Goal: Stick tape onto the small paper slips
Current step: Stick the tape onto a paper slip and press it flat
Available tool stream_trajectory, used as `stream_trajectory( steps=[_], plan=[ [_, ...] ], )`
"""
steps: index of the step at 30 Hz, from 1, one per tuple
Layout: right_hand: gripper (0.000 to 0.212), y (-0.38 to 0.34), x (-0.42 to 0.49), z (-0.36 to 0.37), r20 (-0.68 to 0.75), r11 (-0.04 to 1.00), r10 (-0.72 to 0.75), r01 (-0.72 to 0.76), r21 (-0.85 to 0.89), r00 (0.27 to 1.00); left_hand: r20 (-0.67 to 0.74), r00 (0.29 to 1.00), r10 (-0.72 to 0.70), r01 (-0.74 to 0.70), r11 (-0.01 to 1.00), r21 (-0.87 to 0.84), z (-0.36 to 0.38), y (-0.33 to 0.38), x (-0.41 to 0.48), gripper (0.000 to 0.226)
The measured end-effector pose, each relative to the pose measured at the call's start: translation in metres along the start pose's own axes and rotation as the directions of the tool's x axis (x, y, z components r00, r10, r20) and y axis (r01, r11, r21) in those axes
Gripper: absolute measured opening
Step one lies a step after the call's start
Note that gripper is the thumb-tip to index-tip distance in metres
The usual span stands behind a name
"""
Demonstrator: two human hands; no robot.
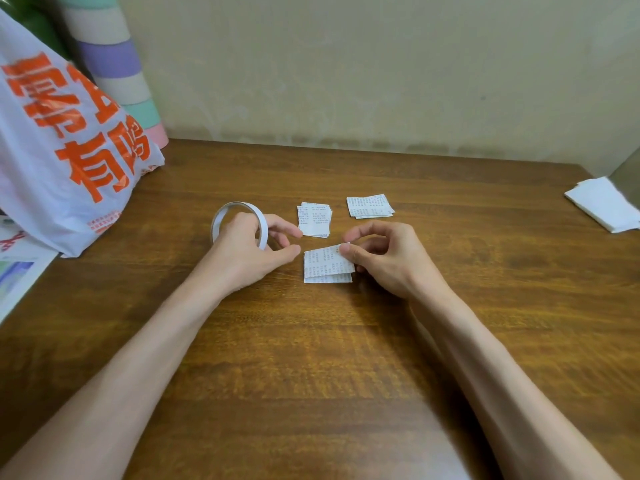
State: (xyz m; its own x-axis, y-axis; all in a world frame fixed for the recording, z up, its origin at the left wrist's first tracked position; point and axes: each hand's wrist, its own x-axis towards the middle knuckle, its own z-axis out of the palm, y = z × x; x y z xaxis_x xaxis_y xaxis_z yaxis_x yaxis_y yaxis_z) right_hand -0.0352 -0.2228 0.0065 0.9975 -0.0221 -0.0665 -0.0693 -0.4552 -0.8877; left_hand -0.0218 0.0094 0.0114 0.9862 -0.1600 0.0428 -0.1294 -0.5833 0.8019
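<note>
On the table (346, 358), right grip (384, 261) pinches white printed slips (322, 268) (slightly fanned); left grip (247, 249) holds a tape ring (262, 227).

Left forearm (138, 358) and right forearm (485, 358) bare, reaching forward and converging, left hand (249, 252) curled round a tape roll (262, 230), thumb and forefinger pointing right, right hand (386, 261) curled, thumb and fingers pinching a paper slip (323, 259)
</note>
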Motion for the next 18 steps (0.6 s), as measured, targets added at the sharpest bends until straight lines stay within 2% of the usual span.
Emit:
stream_trajectory(
  steps=[18],
  plan=[
    [0.01, 0.0007, -0.0036, 0.0032, -0.015, 0.995, -0.041, 0.039, -0.088, 0.999, 0.083, 0.996, 0.026, -0.034, 0.994, 0.1, 0.0045, -0.0032, 0.0013, 0.022]
  ],
)
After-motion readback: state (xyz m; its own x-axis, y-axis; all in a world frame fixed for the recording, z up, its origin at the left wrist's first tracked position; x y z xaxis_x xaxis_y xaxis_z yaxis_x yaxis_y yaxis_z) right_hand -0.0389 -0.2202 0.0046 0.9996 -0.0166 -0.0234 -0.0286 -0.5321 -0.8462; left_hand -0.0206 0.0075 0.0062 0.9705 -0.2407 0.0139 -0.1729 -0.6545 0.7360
